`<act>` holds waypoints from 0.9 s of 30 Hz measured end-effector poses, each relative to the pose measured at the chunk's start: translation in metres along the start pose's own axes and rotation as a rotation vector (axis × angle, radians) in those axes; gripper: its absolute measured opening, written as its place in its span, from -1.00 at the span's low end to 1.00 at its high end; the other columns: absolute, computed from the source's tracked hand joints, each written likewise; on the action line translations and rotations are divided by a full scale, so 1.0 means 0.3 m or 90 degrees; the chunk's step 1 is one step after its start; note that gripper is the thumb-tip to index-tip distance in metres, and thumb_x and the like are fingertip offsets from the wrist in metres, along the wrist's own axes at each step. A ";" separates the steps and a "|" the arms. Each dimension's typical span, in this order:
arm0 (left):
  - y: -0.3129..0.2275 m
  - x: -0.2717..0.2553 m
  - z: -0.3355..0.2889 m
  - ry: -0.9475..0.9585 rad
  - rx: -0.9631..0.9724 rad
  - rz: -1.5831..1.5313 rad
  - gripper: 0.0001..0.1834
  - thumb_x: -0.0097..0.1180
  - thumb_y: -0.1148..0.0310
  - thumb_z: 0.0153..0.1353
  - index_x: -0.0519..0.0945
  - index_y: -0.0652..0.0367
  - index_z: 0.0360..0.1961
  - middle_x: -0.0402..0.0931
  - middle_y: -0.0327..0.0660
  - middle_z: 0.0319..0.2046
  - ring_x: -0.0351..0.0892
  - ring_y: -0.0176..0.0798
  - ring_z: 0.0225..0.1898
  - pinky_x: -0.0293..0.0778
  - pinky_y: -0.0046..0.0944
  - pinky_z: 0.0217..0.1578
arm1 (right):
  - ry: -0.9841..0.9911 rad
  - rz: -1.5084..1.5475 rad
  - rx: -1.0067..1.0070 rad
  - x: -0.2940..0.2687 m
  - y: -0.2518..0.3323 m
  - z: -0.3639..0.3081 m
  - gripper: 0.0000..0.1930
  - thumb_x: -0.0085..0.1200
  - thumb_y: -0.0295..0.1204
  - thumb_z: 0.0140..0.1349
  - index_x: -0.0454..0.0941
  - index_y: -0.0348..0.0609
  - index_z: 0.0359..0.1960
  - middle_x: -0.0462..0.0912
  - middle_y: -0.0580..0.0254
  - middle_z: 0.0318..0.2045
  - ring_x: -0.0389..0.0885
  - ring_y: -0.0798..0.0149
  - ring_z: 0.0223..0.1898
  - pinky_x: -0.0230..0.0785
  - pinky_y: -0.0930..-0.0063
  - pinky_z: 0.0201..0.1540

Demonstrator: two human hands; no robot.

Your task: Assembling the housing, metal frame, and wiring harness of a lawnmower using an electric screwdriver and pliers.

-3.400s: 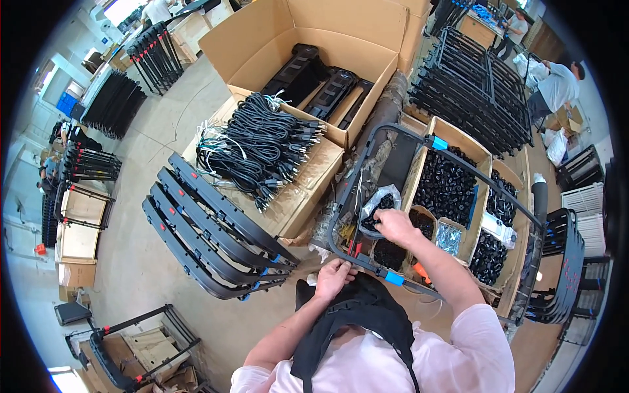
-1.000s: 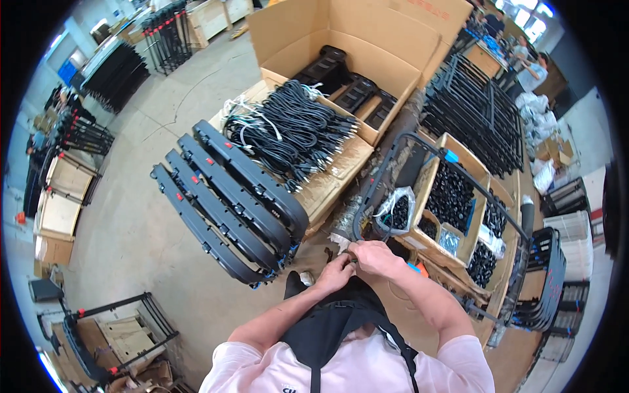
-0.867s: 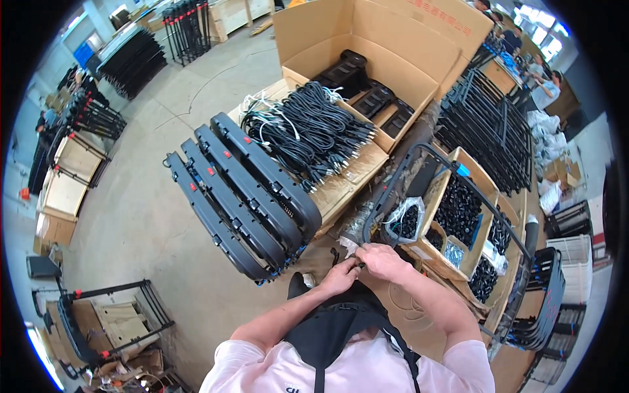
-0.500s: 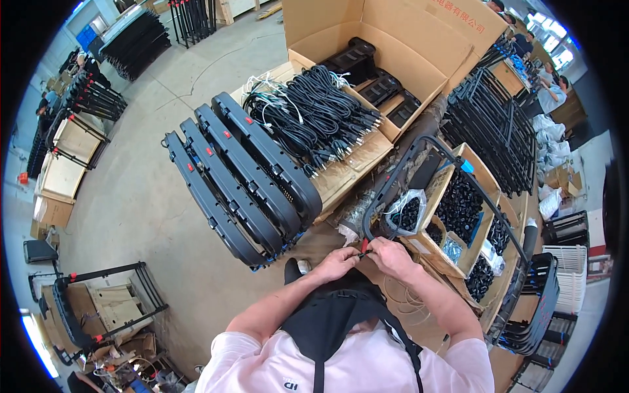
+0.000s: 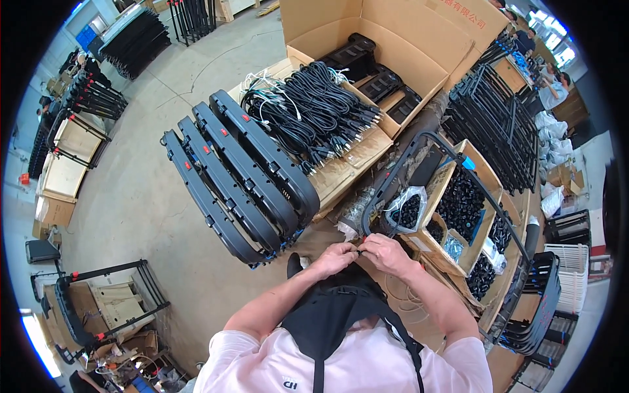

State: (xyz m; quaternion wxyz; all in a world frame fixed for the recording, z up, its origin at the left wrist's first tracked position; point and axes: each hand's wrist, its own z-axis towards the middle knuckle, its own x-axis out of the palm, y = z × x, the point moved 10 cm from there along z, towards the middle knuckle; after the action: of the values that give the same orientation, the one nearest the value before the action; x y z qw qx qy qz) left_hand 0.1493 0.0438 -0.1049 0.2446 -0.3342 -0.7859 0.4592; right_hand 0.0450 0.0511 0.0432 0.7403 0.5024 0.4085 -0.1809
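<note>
— Where's the piece in hand?
— Just left of the parts box (image 5: 429, 251), off its near left corner. It's a small dark piece (image 5: 358, 251) at the fingertips, mostly covered by them.
— Which way does it point?
— I can't tell; too little shows to read its long axis.
— And the black tube frame (image 5: 442, 143)?
— That one's clearer. Its visible long bar slants over the parts box, from beyond the far left corner down towards the near right side. The shorter end bends round and comes back towards the wearer, left of the box.
— Where does the small piece lie from each hand?
— Between them. It's off the fingertips of the left hand (image 5: 337, 257), on the side towards the parts box. For the right hand (image 5: 386, 254), which is nearer the box, it's on the side away from it.
— Are the hands open?
— Neither. Both have thumb and fingers pinched together on the small piece. The frame's rounded corner is just beyond the right hand, also left of the box; whether they touch, I can't tell.
— Anything farther left of the box?
— The cable bundle (image 5: 321, 98), then four curved grey panels (image 5: 262, 142) side by side.
</note>
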 end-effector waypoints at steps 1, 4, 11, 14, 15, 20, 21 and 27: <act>-0.009 -0.004 -0.003 -0.002 -0.001 0.003 -0.73 0.15 0.24 0.40 0.66 0.27 -0.15 0.54 -0.26 -0.42 0.48 -0.36 -0.33 0.46 -0.22 -0.27 | 0.007 -0.009 -0.003 0.004 -0.001 0.001 -0.84 0.30 -0.51 0.17 0.69 -0.20 -0.21 0.62 0.14 -0.27 0.67 0.03 -0.20 0.59 0.23 -0.09; -0.023 -0.002 -0.012 0.002 -0.024 -0.010 -0.73 0.15 0.24 0.40 0.66 0.27 -0.17 0.55 -0.27 -0.41 0.48 -0.37 -0.33 0.46 -0.22 -0.26 | 0.018 -0.019 -0.016 0.007 0.002 0.005 -0.84 0.29 -0.51 0.17 0.69 -0.20 -0.21 0.60 0.14 -0.30 0.66 0.03 -0.21 0.58 0.23 -0.10; -0.012 0.001 -0.018 -0.002 -0.070 -0.052 -0.74 0.17 0.27 0.38 0.68 0.28 -0.15 0.58 -0.26 -0.36 0.51 -0.34 -0.29 0.48 -0.23 -0.20 | 0.058 -0.069 0.024 0.036 0.002 0.009 -0.88 0.26 -0.48 0.20 0.58 -0.22 -0.32 0.57 0.06 -0.30 0.64 -0.04 -0.20 0.57 0.16 -0.10; 0.000 0.001 -0.012 -0.008 -0.058 -0.031 -0.72 0.16 0.26 0.38 0.67 0.30 -0.14 0.61 -0.21 -0.34 0.54 -0.30 -0.27 0.49 -0.21 -0.17 | 0.073 -0.086 0.051 0.055 -0.010 0.008 -0.88 0.23 -0.46 0.23 0.54 -0.21 -0.33 0.57 0.01 -0.28 0.65 -0.09 -0.15 0.57 0.10 -0.08; 0.007 0.002 -0.008 -0.006 -0.059 -0.031 -0.72 0.16 0.26 0.38 0.67 0.30 -0.14 0.61 -0.21 -0.34 0.54 -0.30 -0.27 0.49 -0.21 -0.17 | 0.072 -0.085 0.052 0.056 -0.010 0.008 -0.88 0.23 -0.46 0.23 0.54 -0.21 -0.33 0.57 0.01 -0.28 0.65 -0.09 -0.15 0.57 0.10 -0.08; -0.012 0.006 0.017 -0.007 -0.013 -0.044 -0.80 0.13 0.30 0.40 0.66 0.23 -0.18 0.49 -0.37 -0.49 0.37 -0.47 -0.54 0.27 -0.37 -0.54 | 0.093 -0.081 0.139 0.064 -0.038 -0.016 -0.88 0.17 -0.46 0.29 0.54 -0.23 -0.23 0.56 -0.01 -0.26 0.65 -0.11 -0.12 0.56 0.07 -0.05; -0.010 0.013 0.022 0.002 -0.015 -0.040 -0.80 0.13 0.30 0.40 0.66 0.23 -0.18 0.49 -0.37 -0.49 0.37 -0.47 -0.54 0.27 -0.37 -0.54 | 0.088 -0.082 0.148 0.076 -0.047 -0.030 -0.88 0.17 -0.46 0.29 0.54 -0.23 -0.23 0.56 -0.01 -0.26 0.65 -0.11 -0.12 0.56 0.07 -0.05; 0.057 -0.037 0.040 -0.052 -0.022 0.034 -0.76 0.13 0.30 0.37 0.68 0.26 -0.17 0.55 -0.34 -0.49 0.45 -0.46 -0.50 0.33 -0.37 -0.51 | -0.131 0.042 0.294 0.035 0.060 -0.120 -0.85 0.18 -0.42 0.35 0.54 -0.18 -0.13 0.58 0.01 -0.27 0.66 -0.12 -0.21 0.55 0.01 -0.15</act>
State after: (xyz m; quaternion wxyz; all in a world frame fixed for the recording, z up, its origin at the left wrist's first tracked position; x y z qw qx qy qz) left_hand 0.1533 0.0349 -0.1265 0.1941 -0.3399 -0.7938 0.4654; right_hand 0.0482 0.0925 0.0398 0.6492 0.6499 0.2624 -0.2953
